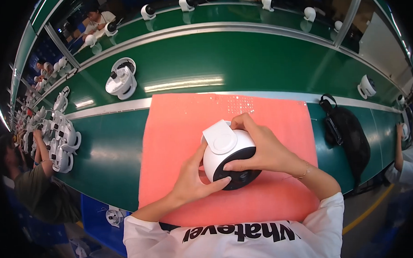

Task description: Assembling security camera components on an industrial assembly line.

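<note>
Between my hands is a round white security camera (211,161) with a black front face and a flat white bracket (221,136) on its upper side. My left hand (193,177) grips its left side, thumb pressed on the lower edge of the black face. From the right, my right hand (264,149) wraps over the top, with its thumb across the black face. The camera is tilted, its dark face turned toward me and down to the right. Beneath it spreads a pink foam mat (170,125). Both hands' other fingers are partly hidden behind the camera.
A partly assembled white camera (121,79) rests on the green conveyor (258,59) beyond the mat. Several white housings (61,138) crowd the left bench, beside a co-worker (40,185). To my right lie a black bag (345,135) and another white camera (367,87). A blue bin (93,210) stands lower left.
</note>
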A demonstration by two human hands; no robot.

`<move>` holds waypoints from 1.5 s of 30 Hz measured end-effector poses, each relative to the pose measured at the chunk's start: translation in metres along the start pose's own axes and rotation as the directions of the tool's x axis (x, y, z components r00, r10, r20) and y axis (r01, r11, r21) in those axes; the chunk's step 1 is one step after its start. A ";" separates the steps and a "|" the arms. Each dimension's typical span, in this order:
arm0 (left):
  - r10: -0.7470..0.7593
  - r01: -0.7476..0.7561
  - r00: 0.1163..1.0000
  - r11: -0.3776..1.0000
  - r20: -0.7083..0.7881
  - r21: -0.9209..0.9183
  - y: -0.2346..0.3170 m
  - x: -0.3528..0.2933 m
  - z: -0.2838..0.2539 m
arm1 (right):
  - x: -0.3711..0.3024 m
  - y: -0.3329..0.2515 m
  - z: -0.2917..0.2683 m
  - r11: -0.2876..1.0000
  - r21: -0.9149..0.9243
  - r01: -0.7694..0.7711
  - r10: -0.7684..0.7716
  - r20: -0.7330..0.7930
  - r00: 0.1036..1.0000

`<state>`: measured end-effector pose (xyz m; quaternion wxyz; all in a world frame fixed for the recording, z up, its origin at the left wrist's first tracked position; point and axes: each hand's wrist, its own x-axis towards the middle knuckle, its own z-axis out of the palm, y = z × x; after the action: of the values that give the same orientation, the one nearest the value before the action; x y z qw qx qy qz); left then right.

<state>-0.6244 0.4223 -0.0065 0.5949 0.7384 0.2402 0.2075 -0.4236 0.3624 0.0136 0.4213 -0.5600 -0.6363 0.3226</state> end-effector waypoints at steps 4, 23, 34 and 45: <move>0.067 -0.060 0.997 0.988 -0.044 0.141 0.019 0.012 -0.010 | 0.010 -0.002 -0.005 0.991 0.001 0.133 -0.132 -0.075 0.988; -0.051 -0.472 0.831 0.462 -0.554 -0.751 -0.059 0.169 -0.008 | 0.087 0.055 0.039 0.949 0.163 0.271 -0.116 -0.619 0.777; -0.232 -0.393 0.776 0.550 -0.587 -0.737 -0.059 0.156 0.005 | 0.083 0.096 0.055 0.959 0.078 0.272 -0.161 -0.638 0.753; -0.285 -0.209 0.753 0.752 -0.594 -0.625 -0.071 0.134 0.015 | 0.076 0.099 0.046 0.964 0.087 0.251 -0.147 -0.611 0.778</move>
<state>-0.5164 0.5037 -0.0760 0.6960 0.3534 0.3605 0.5107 -0.4229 0.4560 -0.0812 0.6768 -0.5259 -0.4974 0.1339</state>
